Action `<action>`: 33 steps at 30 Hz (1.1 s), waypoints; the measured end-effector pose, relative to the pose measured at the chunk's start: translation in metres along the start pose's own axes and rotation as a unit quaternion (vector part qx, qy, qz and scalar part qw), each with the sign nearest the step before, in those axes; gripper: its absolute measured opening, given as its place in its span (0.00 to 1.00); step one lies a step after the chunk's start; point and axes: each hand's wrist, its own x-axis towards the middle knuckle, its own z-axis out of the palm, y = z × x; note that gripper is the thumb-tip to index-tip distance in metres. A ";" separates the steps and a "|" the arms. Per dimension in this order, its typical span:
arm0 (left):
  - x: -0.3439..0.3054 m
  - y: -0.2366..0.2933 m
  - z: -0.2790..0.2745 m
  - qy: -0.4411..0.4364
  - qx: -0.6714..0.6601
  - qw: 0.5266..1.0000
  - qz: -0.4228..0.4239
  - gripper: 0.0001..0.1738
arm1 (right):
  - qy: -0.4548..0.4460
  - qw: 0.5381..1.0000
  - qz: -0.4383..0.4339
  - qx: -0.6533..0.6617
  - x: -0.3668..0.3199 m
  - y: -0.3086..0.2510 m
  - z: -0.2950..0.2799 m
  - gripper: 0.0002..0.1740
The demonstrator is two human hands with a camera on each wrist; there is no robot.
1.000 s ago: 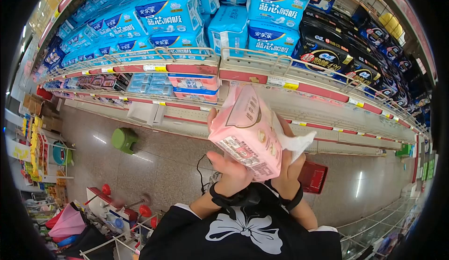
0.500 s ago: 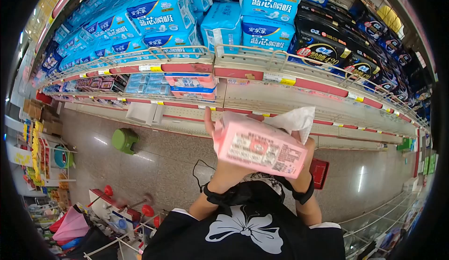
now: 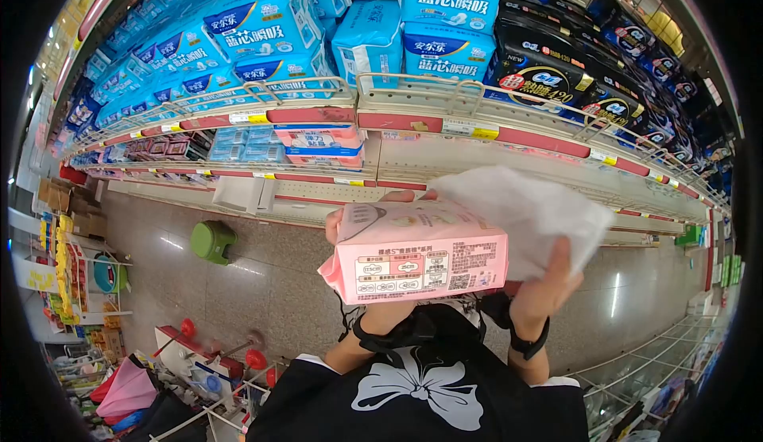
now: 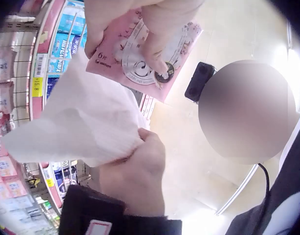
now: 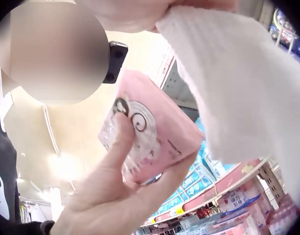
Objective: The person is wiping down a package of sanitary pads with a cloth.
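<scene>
A pink printed package lies in my left hand, whose fingers curl over its left end. In the left wrist view my left hand pinches the package, thumb against its printed face. My right hand, to the right of the package, grips a soft white sheet that spreads behind and beside the package. The right wrist view has the sheet hanging from my right hand, with the package below left. Whether sheet and package touch is unclear.
Shelves ahead carry blue packages and black packages behind a wire rail. On the floor at left stands a green stool. A wire rack is at lower right, and mixed goods with a pink umbrella at lower left.
The package has turned, its printed side now facing up toward the head camera and lying more level. My right hand has moved right and away from it, and the white sheet is spread much wider.
</scene>
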 end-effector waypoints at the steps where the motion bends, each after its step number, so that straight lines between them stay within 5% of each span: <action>1: -0.001 0.000 -0.001 0.011 -0.003 1.000 0.003 0.33 | 0.016 0.996 -0.069 0.047 -0.005 0.001 -0.003 0.22; 2: -0.001 -0.001 -0.003 0.023 -0.001 1.000 0.010 0.34 | 0.030 0.985 -0.138 0.094 -0.010 0.002 -0.007 0.23; 3: 0.000 -0.002 -0.004 0.035 0.004 0.999 0.022 0.35 | 0.029 0.986 -0.138 0.093 -0.015 0.003 -0.011 0.23; 5: 0.001 -0.005 -0.006 0.058 0.011 0.997 0.043 0.38 | -0.013 0.926 -0.117 0.360 -0.023 0.001 -0.017 0.28; 6: 0.001 -0.006 -0.007 0.063 0.016 0.997 0.051 0.39 | -0.013 0.926 -0.117 0.360 -0.020 -0.017 -0.014 0.28; 7: 0.001 -0.007 -0.007 0.066 0.014 0.996 0.058 0.40 | -0.165 0.938 -0.298 0.067 -0.013 -0.045 -0.007 0.27; 8: 0.002 -0.006 -0.006 0.066 0.013 0.996 0.059 0.40 | -0.293 0.817 -0.437 -0.234 -0.010 -0.062 0.000 0.27; 10: 0.007 -0.001 -0.006 0.091 0.227 0.961 0.131 0.42 | -0.283 0.812 -0.446 -0.247 -0.013 -0.062 0.015 0.26; 12: 0.009 0.004 -0.007 0.101 0.194 0.973 0.077 0.43 | -0.274 0.826 -0.437 -0.226 -0.018 -0.062 0.023 0.26; 13: 0.008 0.011 -0.007 0.077 0.430 0.890 0.130 0.42 | -0.272 0.810 -0.457 -0.247 -0.018 -0.062 0.025 0.26; 14: 0.008 0.015 -0.008 0.048 0.638 0.749 0.173 0.41 | -0.270 0.794 -0.475 -0.268 -0.019 -0.062 0.027 0.26; 15: 0.011 0.005 -0.005 0.076 0.494 0.836 0.224 0.41 | -0.272 0.785 -0.482 -0.278 -0.021 -0.064 0.029 0.25; 19: 0.006 -0.022 -0.022 0.161 0.362 0.897 0.195 0.46 | -0.290 0.774 -0.501 -0.257 -0.029 -0.070 0.043 0.24; 22: -0.002 -0.025 -0.017 0.141 0.281 0.941 0.129 0.48 | -0.294 0.740 -0.543 -0.267 -0.035 -0.064 0.051 0.23; 26: 0.009 -0.017 -0.021 0.197 0.312 0.913 0.174 0.50 | -0.369 0.752 -0.509 -0.199 -0.019 -0.068 0.045 0.24; 28: 0.018 -0.005 -0.023 0.190 0.423 0.858 0.220 0.51 | -0.529 0.721 -0.446 -0.030 0.006 -0.051 0.034 0.24; 29: 0.014 0.015 -0.014 0.145 0.576 0.772 0.228 0.54 | -0.478 0.824 -0.238 0.191 -0.005 -0.035 0.023 0.26; 30: 0.020 0.011 -0.014 0.119 0.521 0.806 0.254 0.55 | -0.379 0.840 -0.002 0.389 -0.020 -0.016 0.009 0.27; 31: 0.023 0.011 -0.017 0.080 0.497 0.815 0.287 0.54 | -0.248 0.933 -0.201 0.165 -0.011 0.004 -0.005 0.23; 32: 0.024 0.011 -0.020 0.040 0.471 0.822 0.319 0.53 | -0.087 0.918 -0.378 -0.078 -0.002 0.012 -0.013 0.20; 33: 0.024 0.011 -0.020 0.044 0.471 0.821 0.320 0.53 | -0.091 0.917 -0.379 -0.078 0.001 0.015 -0.014 0.20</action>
